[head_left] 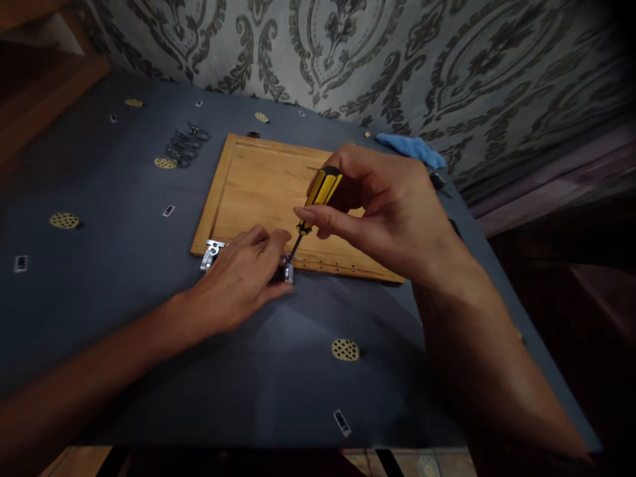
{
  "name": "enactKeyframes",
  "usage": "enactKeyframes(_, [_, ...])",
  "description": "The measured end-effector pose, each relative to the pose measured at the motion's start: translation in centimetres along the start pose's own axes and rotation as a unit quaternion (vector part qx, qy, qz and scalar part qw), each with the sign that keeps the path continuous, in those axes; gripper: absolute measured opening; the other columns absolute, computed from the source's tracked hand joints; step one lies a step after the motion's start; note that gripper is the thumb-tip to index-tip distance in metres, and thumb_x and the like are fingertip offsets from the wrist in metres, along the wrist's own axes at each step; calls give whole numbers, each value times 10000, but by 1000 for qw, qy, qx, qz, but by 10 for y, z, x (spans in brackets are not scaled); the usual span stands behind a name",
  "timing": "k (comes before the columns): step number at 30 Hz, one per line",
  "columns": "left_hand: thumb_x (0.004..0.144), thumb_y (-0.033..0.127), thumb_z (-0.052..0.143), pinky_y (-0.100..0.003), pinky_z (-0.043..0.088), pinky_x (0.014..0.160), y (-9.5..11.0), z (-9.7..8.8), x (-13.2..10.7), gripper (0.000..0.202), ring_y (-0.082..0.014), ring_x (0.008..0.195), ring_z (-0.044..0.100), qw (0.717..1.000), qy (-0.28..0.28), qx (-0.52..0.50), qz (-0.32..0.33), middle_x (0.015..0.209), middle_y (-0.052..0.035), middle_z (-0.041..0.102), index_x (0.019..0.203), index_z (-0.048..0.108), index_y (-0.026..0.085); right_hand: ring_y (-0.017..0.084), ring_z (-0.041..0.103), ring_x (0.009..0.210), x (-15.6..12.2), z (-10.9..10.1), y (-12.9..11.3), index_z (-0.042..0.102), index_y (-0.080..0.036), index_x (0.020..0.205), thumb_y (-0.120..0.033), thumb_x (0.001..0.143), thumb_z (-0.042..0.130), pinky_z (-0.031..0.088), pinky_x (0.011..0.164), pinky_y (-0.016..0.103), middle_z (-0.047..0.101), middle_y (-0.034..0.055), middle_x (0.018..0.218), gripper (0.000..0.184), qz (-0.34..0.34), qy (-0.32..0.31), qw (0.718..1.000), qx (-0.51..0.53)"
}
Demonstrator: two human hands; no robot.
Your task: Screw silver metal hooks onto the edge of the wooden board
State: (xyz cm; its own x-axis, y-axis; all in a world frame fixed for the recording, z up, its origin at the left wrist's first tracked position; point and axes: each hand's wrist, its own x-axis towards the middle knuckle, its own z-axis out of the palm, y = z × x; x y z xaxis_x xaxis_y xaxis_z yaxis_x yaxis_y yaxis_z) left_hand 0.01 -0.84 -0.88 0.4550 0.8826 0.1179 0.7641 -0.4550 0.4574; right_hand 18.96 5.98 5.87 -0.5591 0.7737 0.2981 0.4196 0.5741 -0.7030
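A wooden cabinet door panel (258, 182) lies flat on the grey-blue table (124, 278). My right hand (387, 205) is closed round a yellow-and-black screwdriver (320, 192), its tip pointing down at a metal hinge (287, 270) on the panel's near edge. My left hand (243, 278) lies over that hinge, fingers curled and pressing on it. Another part of the metal hinge hardware (211, 253) shows at the panel's near left corner.
A heap of small metal hardware (186, 146) lies at the back left. A blue cloth (410, 147) sits at the back right by the patterned wall. Yellow perforated discs (345, 349) and small tags (342, 422) dot the table.
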Motion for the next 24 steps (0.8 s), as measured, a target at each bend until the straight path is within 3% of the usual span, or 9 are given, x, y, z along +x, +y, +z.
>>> enactKeyframes(8, [847, 281, 777, -423, 553, 869, -1, 1, 0, 489, -282, 1044, 631, 1000, 1, 8, -8, 1052, -70, 645, 1211, 460, 201, 137, 706, 776, -9, -13, -15, 683, -215, 1037, -380, 860, 781, 582, 604, 232, 706, 24, 1022, 261, -17, -70, 994, 82])
enactKeyframes(11, [849, 305, 775, -421, 555, 855, -2, 2, 0, 461, -283, 1039, 632, 1000, 5, 8, -1, 1040, -65, 649, 1176, 464, 209, 148, 715, 766, -11, -17, -19, 705, -219, 970, -367, 845, 795, 599, 607, 249, 713, 19, 955, 214, -1, -83, 994, 77])
enactKeyframes(16, [844, 278, 779, -423, 549, 872, -2, 2, 0, 507, -278, 1054, 631, 1000, 8, 8, 3, 1064, -68, 654, 1213, 437, 209, 117, 661, 631, -7, -14, -12, 665, -208, 822, -390, 813, 823, 543, 550, 248, 663, -14, 803, 241, -13, -51, 997, 62])
enactKeyframes(24, [842, 272, 784, -423, 553, 868, 0, 0, 1, 499, -286, 1061, 636, 1000, -2, 2, -6, 1074, -81, 638, 1204, 451, 189, 135, 638, 594, -1, -8, -7, 609, -216, 774, -464, 786, 832, 513, 539, 274, 638, -23, 690, 333, -4, 2, 1000, 27])
